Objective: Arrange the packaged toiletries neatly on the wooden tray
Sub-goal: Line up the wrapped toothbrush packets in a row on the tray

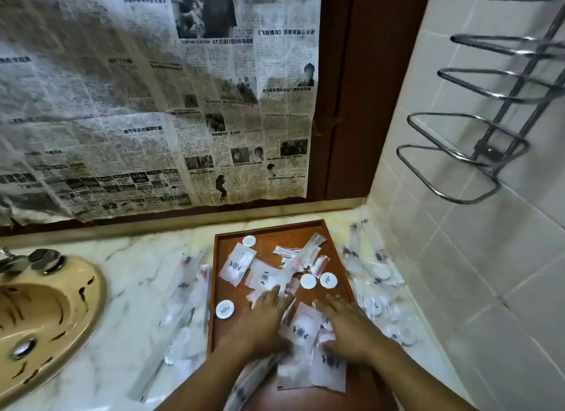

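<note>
Head view: one wooden tray (287, 233) sits on the marble worktop (137, 273) between a sink (46, 312) and the tiled wall. Its long axis runs away from the person. Four round white pots (308, 281) lie on it among scattered flat sachets (237, 263); one long packet (305, 254) lies diagonally. The left hand (263, 322) and right hand (351, 328) rest on the near sachets, fingers spread, gripping nothing. More long packets (183, 291) flank the tray.

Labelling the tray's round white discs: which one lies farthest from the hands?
The plain disc near the tray's far-left corner; the centre-right pair and the logo disc by the left rim lie closer.
</note>
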A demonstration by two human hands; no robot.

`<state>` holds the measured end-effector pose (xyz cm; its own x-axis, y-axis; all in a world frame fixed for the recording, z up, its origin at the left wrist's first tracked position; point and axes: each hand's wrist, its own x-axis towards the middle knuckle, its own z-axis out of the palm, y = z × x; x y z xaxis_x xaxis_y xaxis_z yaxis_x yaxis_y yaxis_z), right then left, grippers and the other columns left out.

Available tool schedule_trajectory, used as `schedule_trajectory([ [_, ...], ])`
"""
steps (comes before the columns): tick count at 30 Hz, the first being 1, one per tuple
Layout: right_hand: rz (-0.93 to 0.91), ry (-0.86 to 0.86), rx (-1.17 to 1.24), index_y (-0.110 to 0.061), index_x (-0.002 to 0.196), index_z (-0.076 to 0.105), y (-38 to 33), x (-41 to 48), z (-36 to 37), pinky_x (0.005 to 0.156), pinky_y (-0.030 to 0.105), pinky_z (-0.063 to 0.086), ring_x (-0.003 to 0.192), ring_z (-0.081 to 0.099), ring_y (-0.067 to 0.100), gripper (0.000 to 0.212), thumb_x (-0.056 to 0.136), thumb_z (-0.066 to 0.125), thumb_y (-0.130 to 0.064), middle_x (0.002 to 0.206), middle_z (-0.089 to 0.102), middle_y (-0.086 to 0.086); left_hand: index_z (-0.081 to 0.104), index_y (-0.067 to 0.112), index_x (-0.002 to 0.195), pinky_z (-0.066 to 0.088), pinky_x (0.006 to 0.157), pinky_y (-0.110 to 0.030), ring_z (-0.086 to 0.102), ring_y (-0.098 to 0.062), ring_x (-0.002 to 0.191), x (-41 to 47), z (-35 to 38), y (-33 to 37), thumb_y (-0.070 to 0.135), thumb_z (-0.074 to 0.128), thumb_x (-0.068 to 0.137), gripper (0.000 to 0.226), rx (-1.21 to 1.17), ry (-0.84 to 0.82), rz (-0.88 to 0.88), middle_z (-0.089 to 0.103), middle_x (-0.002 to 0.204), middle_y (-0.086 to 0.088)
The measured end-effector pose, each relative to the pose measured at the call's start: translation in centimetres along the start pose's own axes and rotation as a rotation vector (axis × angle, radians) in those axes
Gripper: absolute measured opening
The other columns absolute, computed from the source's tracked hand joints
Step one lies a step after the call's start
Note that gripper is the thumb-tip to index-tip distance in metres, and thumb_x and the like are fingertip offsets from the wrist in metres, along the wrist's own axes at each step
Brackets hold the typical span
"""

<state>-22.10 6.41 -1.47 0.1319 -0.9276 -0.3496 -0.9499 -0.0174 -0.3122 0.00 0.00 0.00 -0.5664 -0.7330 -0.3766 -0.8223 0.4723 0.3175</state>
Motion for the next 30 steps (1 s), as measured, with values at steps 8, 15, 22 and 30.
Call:
schedule_trajectory([
  [8, 0.062, 0.069, -0.07, -0.031, 0.16, 0.006, 0.4, 0.1, 3.7, 0.121, 0.038, -0.008, 0.155, 0.004, 0.022, 0.089, 0.091, 0.059, -0.049, 0.169, 0.006, 0.001, 0.004, 0.04, 0.161, 0.007, 0.123, -0.058, -0.011, -0.025, 0.157, 0.0, 3.4, -1.1, 0.048, 0.058, 0.097, 0.085, 0.042, -0.018, 0.019, -0.011, 0.17, 0.007],
  [15, 0.091, 0.241, 0.071, -0.025, 0.154, 0.035, 0.0, -0.3, 6.2, 0.122, 0.039, 0.022, 0.151, 0.027, 0.025, 0.069, 0.093, 0.061, -0.04, 0.162, 0.032, 0.005, 0.006, 0.056, 0.156, 0.013, 0.125, -0.051, -0.004, -0.016, 0.157, 0.6, 5.8, -1.2, 0.062, 0.06, 0.089, 0.086, -0.053, 0.144, -0.051, 0.0, 0.169, 0.017],
  [22, 0.079, 0.37, 0.077, -0.02, 0.127, 0.066, 0.9, 0.0, 7.1, 0.098, 0.036, 0.053, 0.118, 0.064, 0.024, 0.064, 0.069, 0.085, -0.039, 0.127, 0.067, 0.001, 0.032, 0.053, 0.152, 0.013, 0.124, -0.046, 0.006, -0.011, 0.156, 0.8, 6.4, -1.1, 0.06, 0.065, 0.085, 0.075, -0.167, 0.235, -0.095, 0.017, 0.166, 0.021],
  [30, 0.046, 0.32, 0.383, -0.024, 0.139, 0.055, 1.9, 1.0, 2.9, 0.1, 0.03, 0.045, 0.122, 0.054, 0.018, 0.048, 0.095, 0.061, -0.042, 0.133, 0.058, -0.003, 0.063, 0.03, 0.137, 0.043, 0.112, -0.041, 0.051, -0.017, 0.134, 0.1, 7.9, -2.0, 0.036, 0.083, 0.079, 0.061, -0.294, 0.432, -0.17, 0.059, 0.142, 0.009],
])
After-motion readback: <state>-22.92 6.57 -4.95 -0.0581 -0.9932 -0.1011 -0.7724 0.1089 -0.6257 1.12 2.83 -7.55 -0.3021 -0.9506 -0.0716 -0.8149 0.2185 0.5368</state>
